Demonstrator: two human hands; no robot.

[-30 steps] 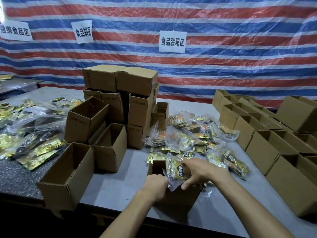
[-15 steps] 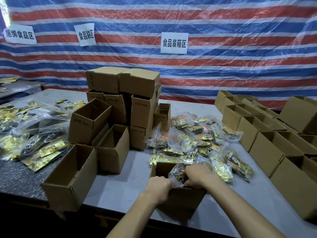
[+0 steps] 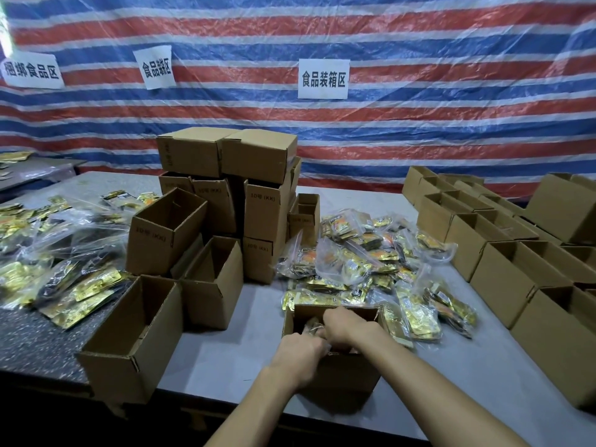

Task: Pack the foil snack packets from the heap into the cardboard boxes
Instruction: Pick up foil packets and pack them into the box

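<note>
An open cardboard box point(image 3: 338, 375) stands at the near table edge, right in front of me. My left hand point(image 3: 300, 350) curls over its near rim. My right hand point(image 3: 346, 324) reaches down into the opening, its fingers curled on a clear bag of foil snack packets point(image 3: 311, 325) that sits mostly inside the box. Only the bag's crumpled top shows between my hands. The heap of gold and orange foil packets point(image 3: 371, 262) lies just behind the box, spreading to the right.
Several open boxes point(image 3: 135, 343) and a stack of closed ones point(image 3: 225, 156) stand to the left. Rows of open boxes point(image 3: 516, 272) line the right side. More bagged packets point(image 3: 64, 279) lie at the far left. A striped tarp hangs behind.
My right hand has pushed the bag of packets from above the box down into it. My left hand has stayed at the near rim.
</note>
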